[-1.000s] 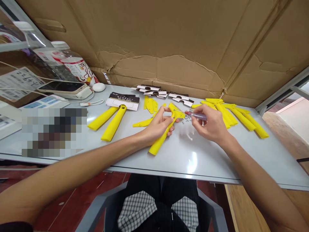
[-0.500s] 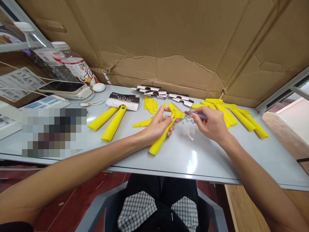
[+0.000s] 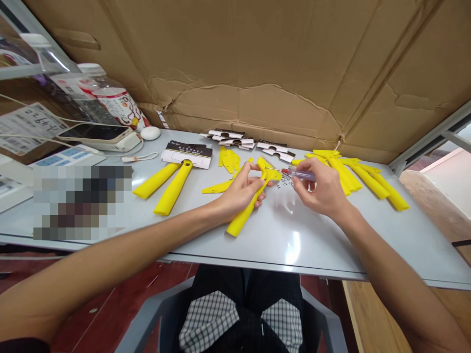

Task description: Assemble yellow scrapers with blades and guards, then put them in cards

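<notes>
My left hand (image 3: 241, 193) is closed round a yellow handle (image 3: 243, 218) with a forked head, its lower end resting toward the table's front. In my right hand (image 3: 320, 189) is a screwdriver (image 3: 302, 174) with a clear purple handle and a red collar, held between thumb and fingers. Its thin shaft points left, and the tip touches the forked head. Small screws (image 3: 285, 181) lie on the table just below the shaft. Behind my left hand are flat yellow pieces (image 3: 228, 160) and a pointed one (image 3: 217, 188).
Yellow handles (image 3: 349, 177) are piled at the right. Two more (image 3: 172, 191) lie at the left, by a printed card (image 3: 187, 154). Folded cards (image 3: 231, 138) stand along the cardboard wall (image 3: 239, 63). A phone (image 3: 97, 132) and bottles (image 3: 110, 95) are at the far left.
My right thumb has shifted back and the fingers have opened slightly on the screwdriver, showing more of its handle. My left hand and the yellow handle have hardly moved.
</notes>
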Demonstrator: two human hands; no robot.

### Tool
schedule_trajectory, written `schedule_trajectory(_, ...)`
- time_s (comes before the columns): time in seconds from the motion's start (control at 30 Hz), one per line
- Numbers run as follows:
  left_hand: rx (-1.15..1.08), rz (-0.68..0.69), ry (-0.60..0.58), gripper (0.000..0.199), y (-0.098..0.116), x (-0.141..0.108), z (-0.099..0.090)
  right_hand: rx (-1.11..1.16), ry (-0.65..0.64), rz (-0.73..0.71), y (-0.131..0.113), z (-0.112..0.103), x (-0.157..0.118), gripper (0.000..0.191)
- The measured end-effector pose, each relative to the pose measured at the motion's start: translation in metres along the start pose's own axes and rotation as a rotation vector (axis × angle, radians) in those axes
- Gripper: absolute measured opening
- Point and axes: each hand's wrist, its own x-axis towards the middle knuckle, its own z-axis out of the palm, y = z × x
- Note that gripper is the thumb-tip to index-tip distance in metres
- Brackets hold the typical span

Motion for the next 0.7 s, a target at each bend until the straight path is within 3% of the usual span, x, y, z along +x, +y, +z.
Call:
schedule_trajectory(0.23,-0.006,0.010,-0.015,0.019,-0.0026,0.0009,-0.0009,0.065,-0.035,-0.136,0.0039,-0.0004,0.0006,0.024)
schedule_trajectory(0.4,-0.011,0.016,-0.009,0.018,-0.0012,-0.0020,-0.0001,0.053,-0.072,-0.118,0.0062,-0.0004,-0.0014,0.026)
schedule_trajectory(0.7,-0.043,0.022,-0.007,0.020,-0.0031,0.0008,-0.0028,0.024,0.037,-0.127,0.0069,0.0013,0.0012,0.023)
